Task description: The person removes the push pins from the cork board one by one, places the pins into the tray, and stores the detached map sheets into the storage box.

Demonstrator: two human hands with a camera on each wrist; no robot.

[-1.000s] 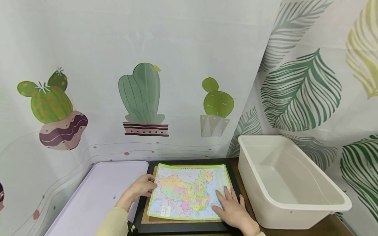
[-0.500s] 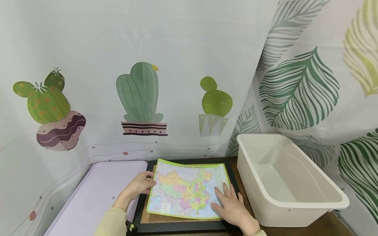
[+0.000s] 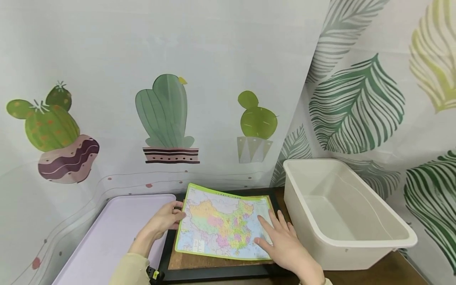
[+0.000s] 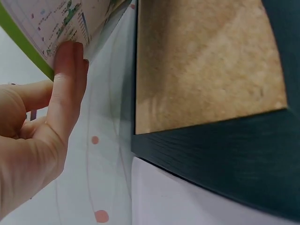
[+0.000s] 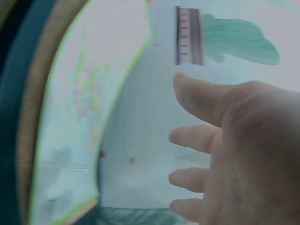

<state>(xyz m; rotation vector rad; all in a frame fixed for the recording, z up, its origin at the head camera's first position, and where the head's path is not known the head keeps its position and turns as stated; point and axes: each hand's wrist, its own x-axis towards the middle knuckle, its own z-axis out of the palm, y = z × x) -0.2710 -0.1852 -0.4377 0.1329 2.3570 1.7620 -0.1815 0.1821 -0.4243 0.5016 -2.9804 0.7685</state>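
A map sheet with a green border lies tilted over a black-framed cork board, its left side raised off the board. My left hand pinches the sheet's left edge between thumb and fingers. In the left wrist view, that hand has its fingers on the underside of the lifted map, with bare cork beside it. Spread fingers mark my right hand, which is over the map's right side. The right wrist view shows this hand apart from the map.
A pale purple tray lies left of the black frame. To the right stands a deep white bin on the brown table. Behind everything hangs a curtain printed with cacti and leaves.
My left hand has raised the map's left side higher, its far left corner most. The right hand has shifted slightly and now appears lifted off the sheet.
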